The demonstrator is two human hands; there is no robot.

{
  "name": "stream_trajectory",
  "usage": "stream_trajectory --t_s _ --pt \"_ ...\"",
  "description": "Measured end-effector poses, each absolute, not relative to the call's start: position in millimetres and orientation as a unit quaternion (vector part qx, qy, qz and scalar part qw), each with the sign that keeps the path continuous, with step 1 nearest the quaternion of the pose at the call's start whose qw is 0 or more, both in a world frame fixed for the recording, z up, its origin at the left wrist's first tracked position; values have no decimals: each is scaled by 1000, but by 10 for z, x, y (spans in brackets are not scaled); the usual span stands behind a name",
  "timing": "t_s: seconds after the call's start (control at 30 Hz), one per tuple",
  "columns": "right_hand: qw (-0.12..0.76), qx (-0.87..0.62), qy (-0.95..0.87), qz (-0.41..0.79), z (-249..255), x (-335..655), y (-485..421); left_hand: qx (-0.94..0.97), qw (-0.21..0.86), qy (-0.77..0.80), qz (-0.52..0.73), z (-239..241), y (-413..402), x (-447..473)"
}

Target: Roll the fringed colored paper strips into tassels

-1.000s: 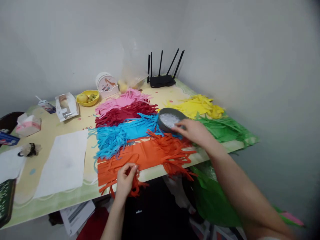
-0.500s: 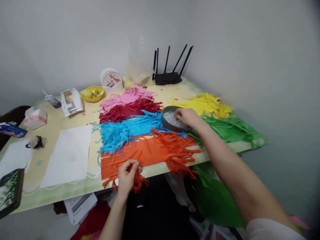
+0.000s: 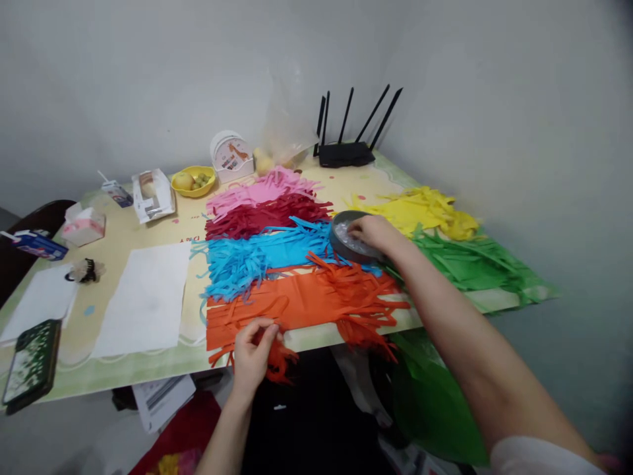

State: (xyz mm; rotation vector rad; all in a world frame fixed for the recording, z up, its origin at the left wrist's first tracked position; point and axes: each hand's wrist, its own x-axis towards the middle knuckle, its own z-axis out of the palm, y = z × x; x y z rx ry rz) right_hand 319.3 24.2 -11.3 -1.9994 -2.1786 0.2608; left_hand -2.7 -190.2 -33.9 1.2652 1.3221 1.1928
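Six sheets lie fringed, orange strips loose. Your left hand pinches some; your right hand dips into the bowl, grip hidden.

Right hand dipping into the gray bowl
Its fingers are moving inward from the near rim, reaching among the clear contents.

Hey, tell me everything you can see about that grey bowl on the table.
The bowl is round, fairly shallow and dark grey, with a smooth, opaque-looking wall; I can't tell what it's made of. It sits upright at the right end of the blue fringed sheet, whose strips meet its left side. Inside is something pale and translucent, too blurred to name. The right hand reaches in, hiding part of the rim.
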Motion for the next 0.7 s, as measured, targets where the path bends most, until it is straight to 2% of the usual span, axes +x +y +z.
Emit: stream_trajectory --t_s 0.13,0.2,0.27,0.37,0.47,0.7 --pt "188 -691 -694 78 83 3148 -66 492 444 559 499 -298 -1888 -55" --pt "327 -658 -665 135 165 2947 -376 485 438 563 505 -265 -1849 -39" --pt "468 -556 -633 268 193 2617 -733 488 433 558 512 -219 -1797 -6" --pt "489 -449 -599 447 122 2047 -1183 505 415 549 521 -132 -1727 34" --pt "492 -403 -529 561 -7 1622 -1394 522 387 550 525 -45 -1703 23" --pt "486 -399 -421 654 -103 1329 -1439 579 339 542 506 45 -1742 -121"
